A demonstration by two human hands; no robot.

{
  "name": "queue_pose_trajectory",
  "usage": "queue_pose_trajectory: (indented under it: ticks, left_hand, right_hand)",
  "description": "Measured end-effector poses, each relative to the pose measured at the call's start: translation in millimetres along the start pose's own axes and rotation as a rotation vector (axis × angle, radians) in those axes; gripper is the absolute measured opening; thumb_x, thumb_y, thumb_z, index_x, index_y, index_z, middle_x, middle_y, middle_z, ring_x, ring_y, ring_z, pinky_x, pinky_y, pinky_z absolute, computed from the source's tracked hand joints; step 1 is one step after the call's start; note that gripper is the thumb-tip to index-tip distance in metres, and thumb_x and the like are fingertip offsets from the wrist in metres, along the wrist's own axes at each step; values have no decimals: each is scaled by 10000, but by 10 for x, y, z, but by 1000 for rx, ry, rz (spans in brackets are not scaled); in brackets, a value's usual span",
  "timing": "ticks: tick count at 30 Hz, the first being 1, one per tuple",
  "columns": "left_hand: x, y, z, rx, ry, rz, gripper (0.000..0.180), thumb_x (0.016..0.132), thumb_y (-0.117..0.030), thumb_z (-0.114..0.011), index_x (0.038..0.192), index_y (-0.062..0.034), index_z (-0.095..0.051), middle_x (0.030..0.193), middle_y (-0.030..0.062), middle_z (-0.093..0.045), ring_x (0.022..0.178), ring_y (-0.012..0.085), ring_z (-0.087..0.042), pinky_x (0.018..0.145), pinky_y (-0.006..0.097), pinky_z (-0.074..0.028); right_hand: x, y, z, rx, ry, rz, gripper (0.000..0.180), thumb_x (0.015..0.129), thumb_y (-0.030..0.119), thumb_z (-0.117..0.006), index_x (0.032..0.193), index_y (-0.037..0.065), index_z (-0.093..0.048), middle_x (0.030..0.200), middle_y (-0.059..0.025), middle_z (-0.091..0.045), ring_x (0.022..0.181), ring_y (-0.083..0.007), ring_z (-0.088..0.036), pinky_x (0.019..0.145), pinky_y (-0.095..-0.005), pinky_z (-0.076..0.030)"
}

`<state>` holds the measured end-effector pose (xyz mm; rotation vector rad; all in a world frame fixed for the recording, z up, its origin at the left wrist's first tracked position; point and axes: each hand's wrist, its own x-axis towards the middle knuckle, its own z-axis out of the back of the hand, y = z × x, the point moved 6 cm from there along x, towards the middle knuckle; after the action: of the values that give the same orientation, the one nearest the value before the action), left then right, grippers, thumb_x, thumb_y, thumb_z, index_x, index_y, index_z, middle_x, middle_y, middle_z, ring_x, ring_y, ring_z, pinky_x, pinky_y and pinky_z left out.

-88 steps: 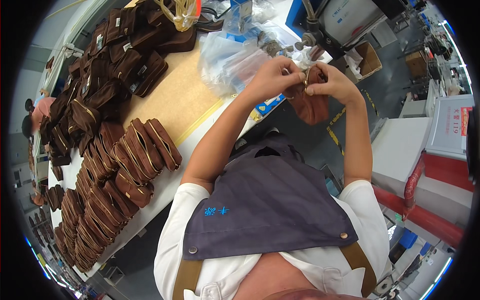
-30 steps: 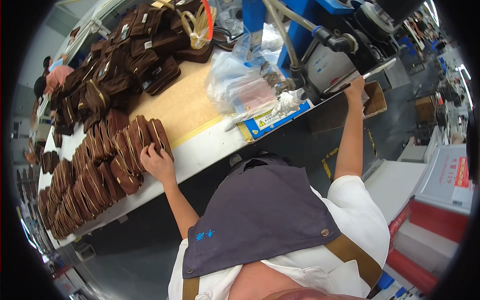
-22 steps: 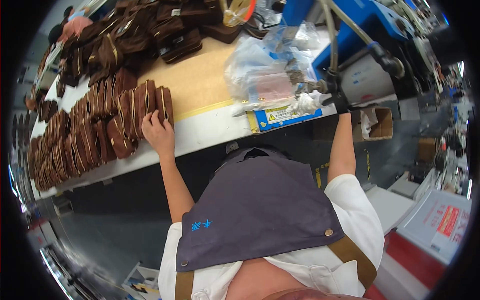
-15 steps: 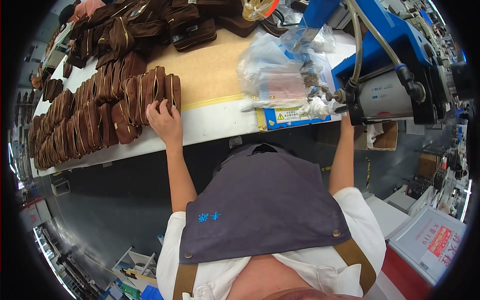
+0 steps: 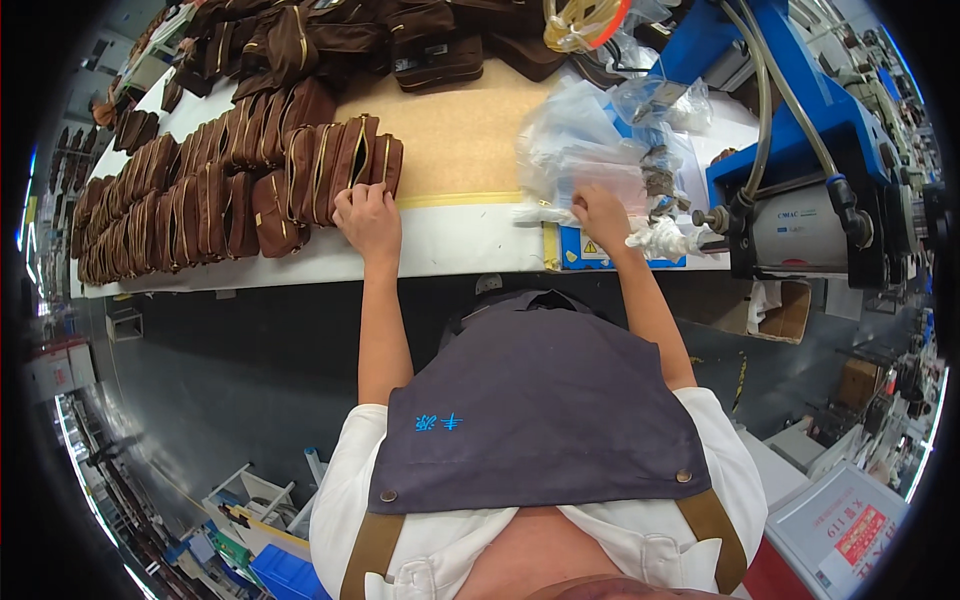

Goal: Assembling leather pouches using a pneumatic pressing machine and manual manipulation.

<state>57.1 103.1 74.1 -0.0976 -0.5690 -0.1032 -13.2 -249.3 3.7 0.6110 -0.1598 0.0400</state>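
Note:
My left hand (image 5: 370, 222) has its fingers curled over the near end of a brown zippered pouch (image 5: 353, 165), close to the right end of a packed double row of similar pouches (image 5: 208, 212). Their gold zippers face upward, and several gape slightly. Over a stack of clear plastic bags (image 5: 570, 145), my right hand (image 5: 602, 215) is closed at the bags' near edge, fingers bent; its fingertips are partly hidden. Beside that hand, a white-wrapped part (image 5: 662, 240) sticks out from a blue machine (image 5: 830, 130) with a silver cylinder (image 5: 795, 225).
More dark brown pouches (image 5: 435, 62) are heaped along the far side. A tan board (image 5: 450, 135) covers part of the white table (image 5: 470, 240). An open cardboard box (image 5: 782, 310) stands below the machine. Clear hoses (image 5: 770, 100) run down to the cylinder.
My right hand has come from beneath the machine's cylinder, leftward onto the plastic bags. My left hand stays at the right end of the pouch rows. The whole view has shifted a little.

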Motion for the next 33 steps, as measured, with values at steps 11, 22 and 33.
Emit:
queue_pose_trajectory:
  ticks: [11,22,33]
  left_hand:
    - [15,-52,251,-139,109,-60,112,790,-103,-662,893,-86,-622,854,60,-579,883,264,-569,745,410,-413]
    - [-124,-340,362,-591,358,-186,203,785,4,-646,986,-28,-642,865,128,-584,826,302,-606,733,392,-477]
    - [-165,-803,472,-596,419,-379,261,713,-1,-601,963,-62,-645,850,95,-565,859,291,-570,756,409,-414]
  right_hand:
    - [-64,-409,160,390,-172,-315,175,844,102,-638,999,20,-646,825,-70,-641,749,-206,-602,657,-329,-481]
    - [-644,-1558,768,1422,-380,-717,407,948,162,-605,1315,17,-503,1102,-132,-645,964,-242,-652,836,-317,-550]
    - [227,-1229,3648,1363,113,-211,404,951,160,-606,1317,28,-499,1107,-123,-659,935,-205,-671,837,-352,-568]
